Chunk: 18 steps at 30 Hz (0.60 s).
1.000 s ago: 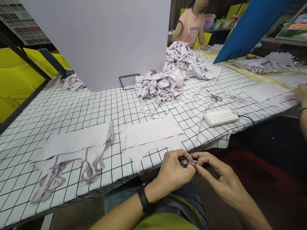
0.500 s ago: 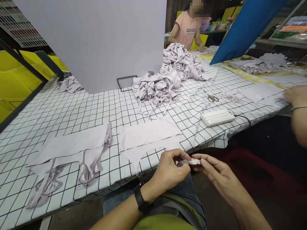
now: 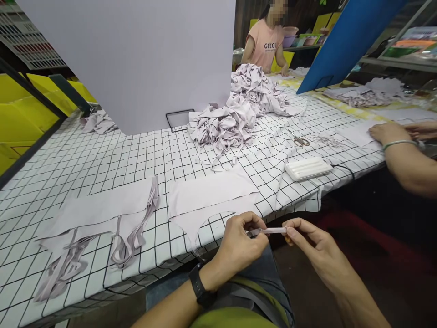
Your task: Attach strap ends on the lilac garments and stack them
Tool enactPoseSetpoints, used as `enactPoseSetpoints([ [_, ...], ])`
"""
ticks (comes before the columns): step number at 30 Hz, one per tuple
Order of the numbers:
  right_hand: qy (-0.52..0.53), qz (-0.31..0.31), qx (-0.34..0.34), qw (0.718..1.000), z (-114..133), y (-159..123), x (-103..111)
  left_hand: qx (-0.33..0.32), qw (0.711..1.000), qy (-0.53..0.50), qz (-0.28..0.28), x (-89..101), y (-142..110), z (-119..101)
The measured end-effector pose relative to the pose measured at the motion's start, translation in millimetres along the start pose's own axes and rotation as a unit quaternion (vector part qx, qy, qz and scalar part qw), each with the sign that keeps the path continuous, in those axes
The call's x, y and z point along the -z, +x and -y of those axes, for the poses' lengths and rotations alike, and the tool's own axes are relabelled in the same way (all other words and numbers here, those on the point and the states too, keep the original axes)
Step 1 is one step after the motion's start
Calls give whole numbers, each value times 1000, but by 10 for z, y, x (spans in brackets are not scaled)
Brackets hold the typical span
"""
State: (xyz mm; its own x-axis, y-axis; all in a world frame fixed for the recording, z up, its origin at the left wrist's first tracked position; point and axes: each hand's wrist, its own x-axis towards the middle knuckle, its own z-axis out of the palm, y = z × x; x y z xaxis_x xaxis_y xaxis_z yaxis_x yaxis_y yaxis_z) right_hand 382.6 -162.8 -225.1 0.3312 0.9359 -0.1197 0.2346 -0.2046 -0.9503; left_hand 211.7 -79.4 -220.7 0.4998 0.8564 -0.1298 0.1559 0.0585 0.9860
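left hand [image 3: 243, 239]: pinching strap [image 3: 274, 230]
right hand [image 3: 312, 241]: pinching strap's other end
strap: straight between both, near the edge of the table [image 3: 133, 157]
stack [image 3: 102, 205]: laid flat at left, apparently done
cloth [image 3: 211, 193]: spread beside stack, seemingly midway
heap [image 3: 223, 125]: tangled beyond, seemingly left to do

The left hand [image 3: 244, 240] and the right hand [image 3: 316, 243], whose fingers nearly met earlier, are now apart, and the pale strap [image 3: 274, 230], bunched a second ago, runs straight between them. At the right, the co-worker's braceleted hand [image 3: 391, 133] has come farther in over the bench [image 3: 143, 157], onto the flat cloth [image 3: 355, 132], and a second hand [image 3: 423, 130] now shows.
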Motion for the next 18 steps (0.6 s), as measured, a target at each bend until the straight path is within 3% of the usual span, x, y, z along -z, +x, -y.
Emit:
enactPoseSetpoints([
  [5, -177, -24, 119, 977, 192, -99, 128, -27, 996, 7, 82, 19, -54, -7],
  [10, -267, -32, 235, 934, 323, -309, 351, -112, 972, 147, 148, 121, -117, 59],
  [15, -299, 41, 281, 911, 286, -580, 526, -178, 940, 205, 206, 221, -218, 84],
  [18, -306, 104, 312, 893, 267, -684, 537, -248, 918, 218, 221, 199, -323, 19],
])
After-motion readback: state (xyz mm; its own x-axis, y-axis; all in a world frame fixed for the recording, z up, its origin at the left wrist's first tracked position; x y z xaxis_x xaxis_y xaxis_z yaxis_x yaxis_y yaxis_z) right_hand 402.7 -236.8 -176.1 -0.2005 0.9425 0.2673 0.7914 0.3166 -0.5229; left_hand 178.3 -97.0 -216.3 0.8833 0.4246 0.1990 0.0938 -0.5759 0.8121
